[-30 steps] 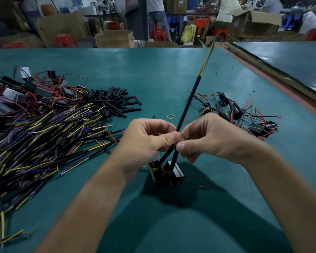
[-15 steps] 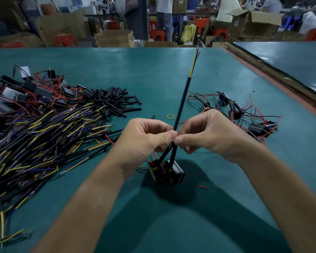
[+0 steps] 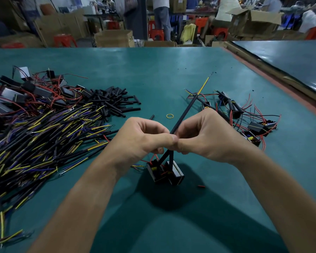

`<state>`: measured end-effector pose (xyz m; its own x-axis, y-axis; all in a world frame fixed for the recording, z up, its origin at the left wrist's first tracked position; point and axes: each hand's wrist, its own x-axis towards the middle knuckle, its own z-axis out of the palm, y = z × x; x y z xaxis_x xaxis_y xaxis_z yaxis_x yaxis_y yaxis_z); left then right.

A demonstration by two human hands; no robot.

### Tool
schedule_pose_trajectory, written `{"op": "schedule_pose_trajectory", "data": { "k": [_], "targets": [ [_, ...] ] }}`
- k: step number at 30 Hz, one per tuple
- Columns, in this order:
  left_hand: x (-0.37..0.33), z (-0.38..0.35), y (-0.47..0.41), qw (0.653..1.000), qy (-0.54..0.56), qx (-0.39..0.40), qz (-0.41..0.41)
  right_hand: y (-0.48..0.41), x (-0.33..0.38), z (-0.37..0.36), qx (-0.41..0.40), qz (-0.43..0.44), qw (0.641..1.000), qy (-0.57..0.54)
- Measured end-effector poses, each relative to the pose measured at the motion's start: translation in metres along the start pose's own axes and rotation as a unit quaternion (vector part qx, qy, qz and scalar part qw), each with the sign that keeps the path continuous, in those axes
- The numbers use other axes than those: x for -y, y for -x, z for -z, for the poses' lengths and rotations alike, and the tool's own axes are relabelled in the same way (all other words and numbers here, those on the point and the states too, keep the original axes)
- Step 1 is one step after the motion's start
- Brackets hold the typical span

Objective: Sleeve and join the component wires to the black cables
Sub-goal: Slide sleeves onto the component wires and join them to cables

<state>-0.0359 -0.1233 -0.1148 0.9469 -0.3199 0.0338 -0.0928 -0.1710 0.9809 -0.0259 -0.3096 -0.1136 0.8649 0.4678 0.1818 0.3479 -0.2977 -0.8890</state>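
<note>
Rising on a slant through centre frame: one black cable (image 3: 185, 112), its yellow tip toward the upper right and its lower end passing between the two thumbs.

- Components (image 3: 164, 171): two small black blocks side by side, just below the hands at centre. Two black sleeved leads run up from them into the fingers, with red wire at their base. Whether the blocks rest on the table (image 3: 153, 73) cannot be told.
- Loose sleeve (image 3: 151, 117) and yellow rubber band (image 3: 169, 116): on the green surface just above the hands, apart from each other.
- Red scrap (image 3: 201, 186): lower right of the components.
- Wired assemblies (image 3: 244, 114): a cluster at right of frame, black blocks with red leads. The right hand covers its near edge.
- Black sleeve heap (image 3: 115, 103): upper left of the hands.
- Cable heap (image 3: 44, 136): black with yellow and purple ends, filling the left side.
- Unwired blocks (image 3: 26, 92): upper left, tangled in red wire.
- Second table (image 3: 290, 63): upper right.
- Cardboard boxes (image 3: 113, 38) and red stools: along the top edge.

Left hand (image 3: 144, 141): fingers curled, thumb extended rightward, pinching the leads at the join.
Right hand (image 3: 202, 137): mirrored, thumb tip touching the left thumb, pinching the black cable. The thumbs hide the join itself. Both forearms enter from the bottom corners.
</note>
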Motion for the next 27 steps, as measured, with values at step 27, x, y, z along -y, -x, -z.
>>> {"op": "schedule_pose_trajectory", "data": {
  "k": [27],
  "targets": [
    [0.001,-0.010,-0.005,0.979,0.091,-0.162,0.088,-0.003,-0.004,-0.024,-0.202,0.149,0.944,0.213]
  ]
}}
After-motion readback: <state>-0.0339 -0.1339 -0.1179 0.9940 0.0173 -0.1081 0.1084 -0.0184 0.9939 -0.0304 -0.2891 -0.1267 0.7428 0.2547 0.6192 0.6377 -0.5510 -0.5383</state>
